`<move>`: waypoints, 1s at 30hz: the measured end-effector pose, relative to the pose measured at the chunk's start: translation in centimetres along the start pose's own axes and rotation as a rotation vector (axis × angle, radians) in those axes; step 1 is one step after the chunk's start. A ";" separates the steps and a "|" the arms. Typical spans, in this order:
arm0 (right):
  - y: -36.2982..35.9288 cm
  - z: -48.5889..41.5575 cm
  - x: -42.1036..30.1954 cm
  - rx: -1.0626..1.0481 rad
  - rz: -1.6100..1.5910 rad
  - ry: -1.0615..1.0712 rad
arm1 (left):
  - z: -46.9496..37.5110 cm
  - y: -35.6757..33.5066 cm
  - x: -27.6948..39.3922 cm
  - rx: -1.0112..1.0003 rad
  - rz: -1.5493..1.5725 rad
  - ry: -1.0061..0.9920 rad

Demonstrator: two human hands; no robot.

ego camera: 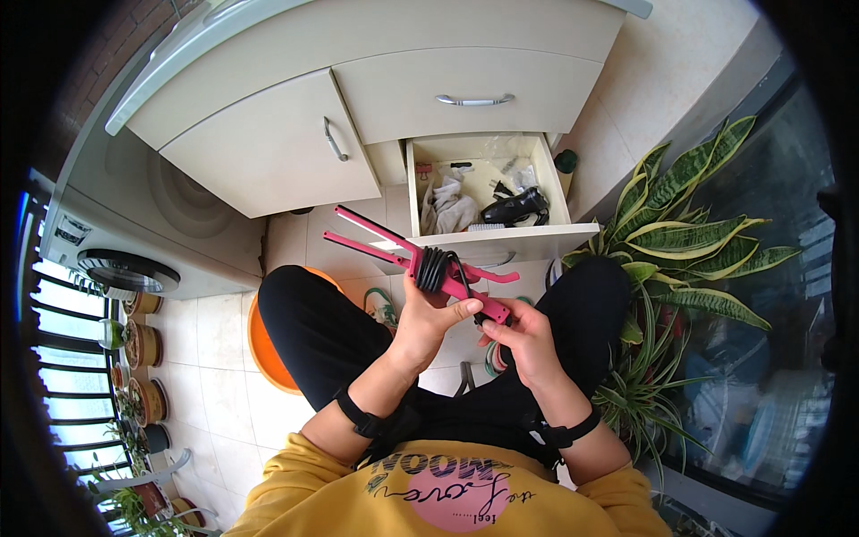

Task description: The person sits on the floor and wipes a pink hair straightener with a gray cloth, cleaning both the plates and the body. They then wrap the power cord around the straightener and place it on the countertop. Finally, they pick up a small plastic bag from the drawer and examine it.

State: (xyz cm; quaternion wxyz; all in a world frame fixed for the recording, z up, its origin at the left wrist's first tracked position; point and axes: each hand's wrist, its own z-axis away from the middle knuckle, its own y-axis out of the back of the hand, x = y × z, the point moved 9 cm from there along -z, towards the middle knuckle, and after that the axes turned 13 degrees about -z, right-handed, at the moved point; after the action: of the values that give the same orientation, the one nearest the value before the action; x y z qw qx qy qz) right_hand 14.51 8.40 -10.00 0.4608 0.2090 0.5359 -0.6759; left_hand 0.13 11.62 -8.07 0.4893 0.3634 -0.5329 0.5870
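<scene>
A pink hair straightener (pixel 493 307) with its two plates spread apart is held above my lap. Its black cord (pixel 435 270) is coiled around the body near the plates. My left hand (pixel 429 319) grips the straightener below the coil, thumb on the body. With its fingers, my right hand (pixel 527 335) holds the handle's end, where the cord comes out. Just beyond stands an open drawer (pixel 416 194), holding a black corded appliance (pixel 515 207), a greyish cloth (pixel 448 207), a red binder clip (pixel 423 169) and clear plastic packaging (pixel 523 176).
White cabinets (pixel 470 74) rise ahead, one door (pixel 268 148) standing ajar. An orange basin (pixel 268 342) lies on the floor beside my left leg. Snake plants (pixel 698 241) crowd the right side, near glass. A washing machine (pixel 154 221) and potted plants (pixel 144 344) are on the left.
</scene>
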 end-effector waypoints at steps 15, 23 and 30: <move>-1.2 -0.7 1.5 -0.074 0.104 -0.001 | 0.2 0.0 0.9 -0.014 -0.221 0.055; -0.7 -1.2 2.4 -0.013 0.000 0.024 | -1.1 0.3 -0.4 -0.062 -0.367 0.130; 0.9 -1.4 3.0 0.099 -0.013 0.119 | -0.7 -0.1 -0.9 -0.174 -0.423 0.216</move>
State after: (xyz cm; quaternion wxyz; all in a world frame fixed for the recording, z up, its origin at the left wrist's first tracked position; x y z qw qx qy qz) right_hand 13.52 8.47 -13.30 0.4128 0.2676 0.5296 -0.6910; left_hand 0.57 12.17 -8.98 0.6848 0.3587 -0.4382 0.4587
